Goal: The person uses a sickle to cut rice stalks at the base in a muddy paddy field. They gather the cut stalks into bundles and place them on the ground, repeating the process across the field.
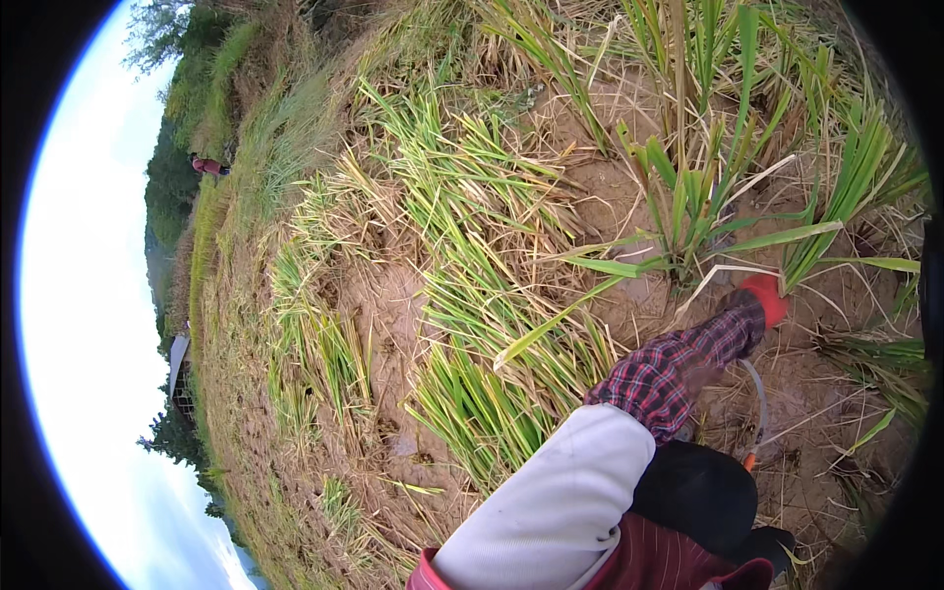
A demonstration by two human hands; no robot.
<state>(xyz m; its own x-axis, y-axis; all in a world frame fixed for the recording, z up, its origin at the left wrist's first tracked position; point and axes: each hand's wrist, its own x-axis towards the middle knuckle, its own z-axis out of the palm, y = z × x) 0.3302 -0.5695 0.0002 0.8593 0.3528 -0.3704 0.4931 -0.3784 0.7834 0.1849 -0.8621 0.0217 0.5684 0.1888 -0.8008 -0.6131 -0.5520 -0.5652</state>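
My left hand (768,299), in a red glove below a plaid sleeve cover, is closed around the base of a clump of green rice stalks (837,203). Part of its fingers is hidden. A sickle's curved metal blade (759,391) shows below that wrist, with a bit of its orange handle (749,462) beside my dark-clad knee (697,483). My right hand is out of view, so what holds the sickle does not show. Another rooted rice clump (682,236) stands just beyond the glove, its long leaves spread over the mud.
Cut rice stalks (487,295) lie in a long row beside my arm, with smaller bundles (335,361) farther off. Uncut rice (686,59) stands at the top right. Wet mud (402,317) and stubble cover the ground. A person (209,167) is bent over in the distance.
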